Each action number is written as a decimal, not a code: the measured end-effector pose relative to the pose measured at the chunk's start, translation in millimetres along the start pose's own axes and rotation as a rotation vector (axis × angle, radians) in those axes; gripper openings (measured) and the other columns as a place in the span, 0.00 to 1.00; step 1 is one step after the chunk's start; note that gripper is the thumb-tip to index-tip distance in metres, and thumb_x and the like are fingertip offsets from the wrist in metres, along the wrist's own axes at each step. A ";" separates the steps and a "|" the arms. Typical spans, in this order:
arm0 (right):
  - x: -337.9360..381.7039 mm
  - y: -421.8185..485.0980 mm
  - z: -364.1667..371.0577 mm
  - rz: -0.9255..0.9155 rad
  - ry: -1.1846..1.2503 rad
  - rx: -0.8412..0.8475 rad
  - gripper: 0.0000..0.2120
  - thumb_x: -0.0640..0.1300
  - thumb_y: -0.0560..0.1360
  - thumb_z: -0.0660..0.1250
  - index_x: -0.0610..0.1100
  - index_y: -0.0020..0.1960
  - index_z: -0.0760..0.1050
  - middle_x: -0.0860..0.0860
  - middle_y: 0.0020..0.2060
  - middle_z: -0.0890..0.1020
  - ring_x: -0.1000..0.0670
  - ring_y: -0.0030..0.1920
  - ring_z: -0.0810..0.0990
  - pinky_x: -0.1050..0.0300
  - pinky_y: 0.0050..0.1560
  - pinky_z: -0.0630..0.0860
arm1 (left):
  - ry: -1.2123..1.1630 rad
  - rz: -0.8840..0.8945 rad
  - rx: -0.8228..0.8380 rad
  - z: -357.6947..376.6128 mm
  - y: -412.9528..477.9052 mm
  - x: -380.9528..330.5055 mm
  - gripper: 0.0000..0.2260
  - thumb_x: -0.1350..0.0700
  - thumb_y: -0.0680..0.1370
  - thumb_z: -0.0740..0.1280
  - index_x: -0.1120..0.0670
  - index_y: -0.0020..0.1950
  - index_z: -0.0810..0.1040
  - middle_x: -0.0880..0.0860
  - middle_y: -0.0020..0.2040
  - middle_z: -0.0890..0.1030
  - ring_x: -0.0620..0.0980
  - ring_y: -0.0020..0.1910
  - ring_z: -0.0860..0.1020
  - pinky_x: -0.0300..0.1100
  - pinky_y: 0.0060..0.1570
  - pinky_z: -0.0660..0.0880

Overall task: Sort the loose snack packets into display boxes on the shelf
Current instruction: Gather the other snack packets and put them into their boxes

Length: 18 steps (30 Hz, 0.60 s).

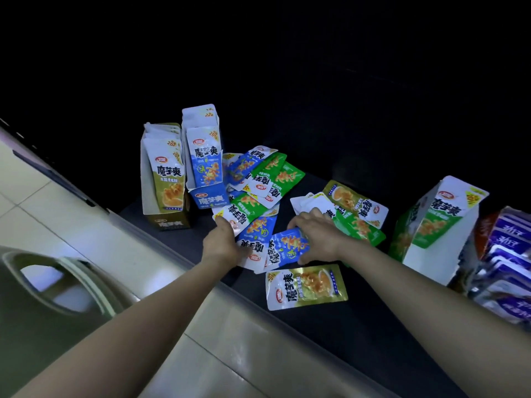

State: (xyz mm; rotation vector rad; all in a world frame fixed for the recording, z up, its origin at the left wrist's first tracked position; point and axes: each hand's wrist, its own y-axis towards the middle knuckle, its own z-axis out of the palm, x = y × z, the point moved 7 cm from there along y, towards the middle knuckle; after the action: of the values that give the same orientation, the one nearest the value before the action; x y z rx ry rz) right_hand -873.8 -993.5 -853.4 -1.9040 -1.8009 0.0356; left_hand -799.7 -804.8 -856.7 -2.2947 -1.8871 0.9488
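Both hands are down among the loose packets (258, 179) on the dark shelf (330, 326), all of them printed 魔芋爽. The left hand (221, 242) curls round a blue packet (255, 234), thumb on top. The right hand (316, 234) pinches a second blue packet (287, 245), fingers spread over it, thumb beneath. An olive packet (306, 285) lies nearest. The olive box (169, 222) and blue box (211, 199) stand upright at the back left, and the green box (431, 225) leans on the right.

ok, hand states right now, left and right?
Left hand: grips the left blue packet at its edge.
Right hand: grips the right blue packet.
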 end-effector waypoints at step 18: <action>-60.4 -23.0 -53.8 0.215 0.937 -0.234 0.07 0.48 0.76 0.71 0.44 0.46 0.78 0.50 0.41 0.81 0.54 0.38 0.76 0.62 0.41 0.71 | -0.345 0.053 0.267 -12.6 9.4 1.2 0.11 0.66 0.76 0.69 0.62 0.57 0.80 0.60 0.48 0.80 0.54 0.45 0.77 0.47 0.47 0.76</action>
State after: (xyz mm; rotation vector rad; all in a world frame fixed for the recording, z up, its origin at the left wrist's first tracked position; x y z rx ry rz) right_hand -882.8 -1069.0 -817.6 -1.7868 -0.9857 -0.8725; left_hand -785.6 -801.8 -850.6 -2.1415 -1.6766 1.5839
